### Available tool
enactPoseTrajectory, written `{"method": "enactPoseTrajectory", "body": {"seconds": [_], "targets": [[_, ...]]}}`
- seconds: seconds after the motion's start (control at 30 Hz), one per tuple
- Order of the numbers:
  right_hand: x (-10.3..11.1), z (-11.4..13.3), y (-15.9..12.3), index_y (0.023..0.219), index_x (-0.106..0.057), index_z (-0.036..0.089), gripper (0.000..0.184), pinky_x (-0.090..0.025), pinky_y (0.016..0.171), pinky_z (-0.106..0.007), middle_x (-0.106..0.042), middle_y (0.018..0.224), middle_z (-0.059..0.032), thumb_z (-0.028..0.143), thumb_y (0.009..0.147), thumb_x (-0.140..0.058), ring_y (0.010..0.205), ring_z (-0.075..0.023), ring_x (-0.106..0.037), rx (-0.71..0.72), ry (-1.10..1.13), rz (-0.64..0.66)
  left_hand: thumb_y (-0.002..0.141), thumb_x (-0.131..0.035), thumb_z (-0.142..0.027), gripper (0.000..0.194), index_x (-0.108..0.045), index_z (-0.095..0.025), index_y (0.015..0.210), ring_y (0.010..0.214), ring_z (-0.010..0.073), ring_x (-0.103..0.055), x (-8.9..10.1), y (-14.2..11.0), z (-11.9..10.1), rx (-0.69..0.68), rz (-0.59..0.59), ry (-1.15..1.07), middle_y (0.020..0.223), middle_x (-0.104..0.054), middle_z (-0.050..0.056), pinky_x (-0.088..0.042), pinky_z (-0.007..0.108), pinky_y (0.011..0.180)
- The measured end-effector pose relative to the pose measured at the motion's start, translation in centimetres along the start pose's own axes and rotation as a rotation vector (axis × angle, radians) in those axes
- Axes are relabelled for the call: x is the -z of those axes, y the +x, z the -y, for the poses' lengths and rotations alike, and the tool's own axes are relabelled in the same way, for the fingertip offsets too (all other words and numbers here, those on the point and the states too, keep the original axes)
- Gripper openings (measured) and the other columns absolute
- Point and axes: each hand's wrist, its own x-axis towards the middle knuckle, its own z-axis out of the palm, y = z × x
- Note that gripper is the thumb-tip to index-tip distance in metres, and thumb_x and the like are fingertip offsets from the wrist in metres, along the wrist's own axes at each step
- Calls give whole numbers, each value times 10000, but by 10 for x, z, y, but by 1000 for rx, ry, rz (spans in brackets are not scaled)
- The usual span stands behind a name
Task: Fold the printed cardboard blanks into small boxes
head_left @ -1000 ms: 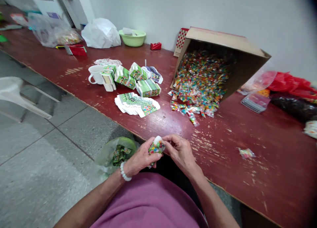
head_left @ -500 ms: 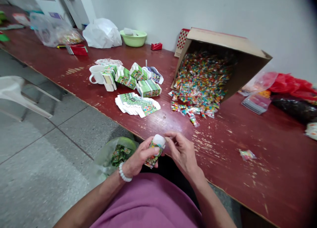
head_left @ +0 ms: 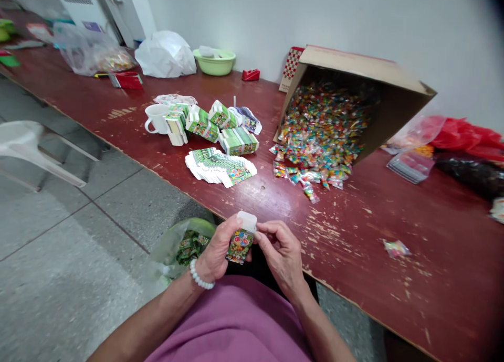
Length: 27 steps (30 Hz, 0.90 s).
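Observation:
My left hand (head_left: 217,246) is closed around a small candy box (head_left: 240,245) with a green, colourful print. Its white top flap (head_left: 247,220) stands up, so the box is open at the top; its inside does not show. The thumb and forefinger of my right hand (head_left: 281,252) pinch the box's upper right edge by the flap. Beyond my hands, a fanned stack of flat printed boxes (head_left: 220,166) lies on the table. To the right, small wrapped candies (head_left: 318,126) spill out of a tipped cardboard box (head_left: 397,105).
Banded bundles of flat boxes (head_left: 238,140) lean near a white mug (head_left: 156,118) on the red table (head_left: 354,236). One wrapped candy (head_left: 396,248) lies apart at right. Below the table edge, a lined green tub (head_left: 173,241) holds green packets. A white chair (head_left: 35,147) stands left.
The candy box has shifted slightly left and turned its printed front towards me. My right fingers have come in from above the flap to the box's edge.

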Motion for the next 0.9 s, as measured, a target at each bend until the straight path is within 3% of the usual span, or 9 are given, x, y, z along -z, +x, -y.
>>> {"method": "enactPoseTrajectory", "body": {"seconds": [0.2, 0.33, 0.43, 0.5, 0.57, 0.67, 0.8, 0.9], "targets": [[9, 2, 6, 898, -743, 241, 109, -516, 735, -292, -650, 908, -56, 265, 892, -637, 837, -178, -640, 8, 6, 146, 787, -699, -500, 400, -663, -147, 971, 426, 121, -575, 2, -2, 8, 21, 18, 11, 681, -657, 5, -486, 238, 397], [8, -4, 11, 832, -728, 219, 117, -525, 706, -276, -648, 991, -57, 333, 837, -700, 819, -165, -636, -187, 157, 168, 812, -672, -514, 420, -647, -162, 1039, 424, 121, -574, 2, -1, 9, 16, 56, 30, 691, -651, 1, -480, 234, 393], [6, -7, 15, 1056, -678, 239, 288, -533, 676, -275, -680, 1015, -41, 340, 794, -743, 735, -144, -623, -317, 275, 170, 837, -645, -515, 449, -616, -186, 1140, 432, 115, -567, 2, -2, 5, -16, 75, 86, 726, -647, -3, -468, 223, 385], [6, -8, 16, 1092, -669, 235, 300, -528, 666, -273, -698, 970, -35, 348, 819, -717, 713, -144, -622, -309, 266, 227, 851, -626, -519, 480, -588, -211, 1217, 462, 114, -585, 2, -3, 3, -31, 75, 131, 820, -667, 13, -481, 222, 404], [8, -7, 16, 962, -705, 209, 180, -524, 663, -277, -707, 912, -40, 351, 856, -675, 715, -156, -636, -274, 218, 270, 876, -572, -546, 507, -558, -236, 1277, 477, 119, -603, 2, -4, 0, -20, 73, 161, 883, -676, 28, -490, 227, 421], [13, -6, 14, 866, -713, 208, 139, -524, 657, -292, -708, 821, -41, 320, 888, -634, 697, -172, -648, -182, 113, 241, 914, -441, -610, 557, -534, -243, 1323, 464, 140, -608, 3, -3, -2, 48, 107, 153, 810, -667, 36, -477, 235, 414], [18, -4, 14, 876, -722, 234, 141, -518, 711, -308, -721, 838, -45, 322, 903, -615, 778, -196, -657, -17, -64, 287, 893, -538, -481, 434, -614, -220, 1232, 482, 139, -609, 4, 0, -2, 80, 137, 154, 810, -664, 36, -483, 229, 411], [16, -2, 14, 840, -704, 212, 195, -496, 621, -274, -707, 781, -29, 381, 896, -625, 666, -164, -629, -130, -16, 274, 885, -557, -446, 384, -661, -206, 1166, 488, 130, -598, 4, 2, -1, 17, 124, 222, 848, -673, 39, -494, 231, 423]]}}
